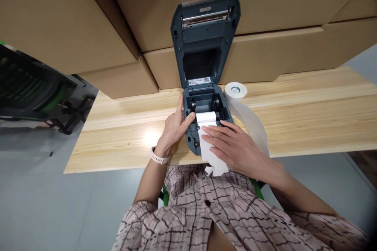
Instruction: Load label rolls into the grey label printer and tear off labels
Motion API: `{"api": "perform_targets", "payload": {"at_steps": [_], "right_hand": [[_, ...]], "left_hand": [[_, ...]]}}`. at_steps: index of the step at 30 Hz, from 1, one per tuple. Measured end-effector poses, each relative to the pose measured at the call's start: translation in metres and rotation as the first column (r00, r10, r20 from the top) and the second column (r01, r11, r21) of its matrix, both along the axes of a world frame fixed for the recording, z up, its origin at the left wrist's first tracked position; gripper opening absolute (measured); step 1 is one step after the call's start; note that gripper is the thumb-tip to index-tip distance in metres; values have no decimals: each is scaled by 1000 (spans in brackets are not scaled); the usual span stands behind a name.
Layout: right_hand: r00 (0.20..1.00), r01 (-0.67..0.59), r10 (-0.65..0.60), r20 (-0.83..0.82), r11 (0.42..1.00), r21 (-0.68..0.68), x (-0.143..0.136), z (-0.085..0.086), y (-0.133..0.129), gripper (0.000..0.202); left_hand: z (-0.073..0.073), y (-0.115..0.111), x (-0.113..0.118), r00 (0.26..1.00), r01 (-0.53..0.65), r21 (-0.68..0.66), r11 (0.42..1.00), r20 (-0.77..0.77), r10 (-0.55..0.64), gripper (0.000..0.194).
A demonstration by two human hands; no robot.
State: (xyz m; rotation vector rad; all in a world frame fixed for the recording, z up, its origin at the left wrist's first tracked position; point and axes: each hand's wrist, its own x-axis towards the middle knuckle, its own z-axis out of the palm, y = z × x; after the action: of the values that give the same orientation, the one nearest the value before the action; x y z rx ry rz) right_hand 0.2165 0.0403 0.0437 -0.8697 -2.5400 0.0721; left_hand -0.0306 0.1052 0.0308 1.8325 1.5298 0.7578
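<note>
pressing flat, my right hand [235,147] lies open with fingers spread on the white label strip [210,153] that runs out of the label printer [203,117] and hangs over the table [294,117] edge toward my checked shirt [212,211]. my left hand [175,125], a pale watch [159,157] on its wrist, rests open against the printer's left side, thumb on the rim, gripping nothing. the strip feeds from inside the open bay. just right of the printer stands a loose label roll [235,91]. the lid [204,35] is tipped up against stacked cardboard boxes [88,19].
</note>
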Motion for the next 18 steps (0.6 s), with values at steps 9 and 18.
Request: {"api": "perform_targets", "payload": {"at_steps": [9,18], "right_hand": [[1000,18,-18,-7,1000,8,-1,-3,1,34],[933,-128,51,-355,972,-197,40,47,29,41]], "left_hand": [[3,-3,4,999,-29,3,1000,37,29,85],[-1,3,2,998,-44,16,999,47,44,83]]}}
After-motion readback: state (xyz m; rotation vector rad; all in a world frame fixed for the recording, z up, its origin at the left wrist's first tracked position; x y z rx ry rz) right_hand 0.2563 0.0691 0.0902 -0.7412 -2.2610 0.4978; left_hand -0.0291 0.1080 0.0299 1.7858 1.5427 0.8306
